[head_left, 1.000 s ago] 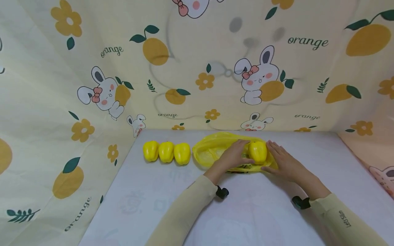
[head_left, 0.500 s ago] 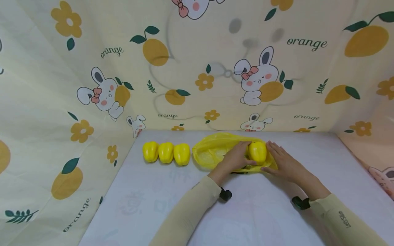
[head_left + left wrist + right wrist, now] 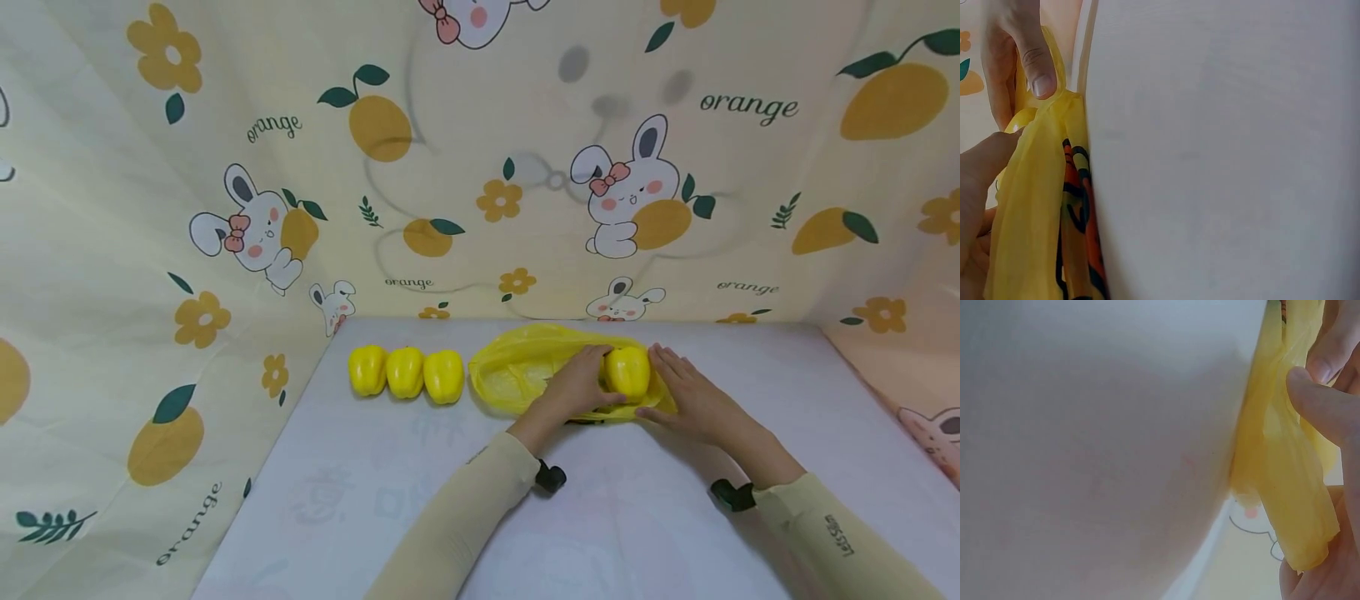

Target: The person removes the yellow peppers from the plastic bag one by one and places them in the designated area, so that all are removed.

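A yellow bell pepper (image 3: 628,373) sits in the right part of a yellow plastic bag (image 3: 506,379), which lies spread on the table. My left hand (image 3: 573,385) holds the pepper from its left side, thumb near and fingers far. At the bag's right end my right hand (image 3: 697,402) grips the plastic, its thumb on the near edge and its fingers along the far side. The left wrist view shows the bag's printed side (image 3: 1075,200) hanging beside the hand, covering most of the pepper. In the right wrist view, bag film (image 3: 1297,500) lies between thumb and fingers.
Three more yellow bell peppers (image 3: 406,372) stand in a row to the left of the bag. The white table (image 3: 570,533) ends at the back against a cloth (image 3: 457,167) printed with rabbits and oranges, which also rises at both sides.
My left hand has shifted slightly right, closer around the pepper, covering more of the bag's print. The right hand, the bag and the row of peppers stay in place.
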A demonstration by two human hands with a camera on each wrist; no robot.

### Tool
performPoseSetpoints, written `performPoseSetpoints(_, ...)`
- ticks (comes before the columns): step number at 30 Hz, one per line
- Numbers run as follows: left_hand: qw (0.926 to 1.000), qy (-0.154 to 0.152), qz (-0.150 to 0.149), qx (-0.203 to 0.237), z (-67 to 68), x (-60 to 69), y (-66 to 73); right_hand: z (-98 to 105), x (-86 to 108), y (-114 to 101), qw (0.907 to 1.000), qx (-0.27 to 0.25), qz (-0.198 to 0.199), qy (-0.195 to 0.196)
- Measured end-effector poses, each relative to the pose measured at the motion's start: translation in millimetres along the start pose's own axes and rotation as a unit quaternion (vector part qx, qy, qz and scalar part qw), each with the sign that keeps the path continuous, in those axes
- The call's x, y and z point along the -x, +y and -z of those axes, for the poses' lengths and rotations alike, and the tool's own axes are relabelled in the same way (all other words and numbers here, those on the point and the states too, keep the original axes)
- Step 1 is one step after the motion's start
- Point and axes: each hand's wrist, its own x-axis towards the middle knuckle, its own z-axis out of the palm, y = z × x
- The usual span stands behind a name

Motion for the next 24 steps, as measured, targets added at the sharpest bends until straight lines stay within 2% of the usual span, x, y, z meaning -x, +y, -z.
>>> performPoseSetpoints(10, 0.9994, 0.004, 0.008, 0.035, 1.8, 8.2, -5.1, -0.1, 0.0, -0.7, 1.0, -0.006, -0.003, -0.003)
performPoseSetpoints(24, 0.9983, 0.008, 0.004, 0.057, 18.3, 19.2, -12.8, 1.1, -0.9, -1.7, 0.9996, -0.01, -0.021, -0.015)
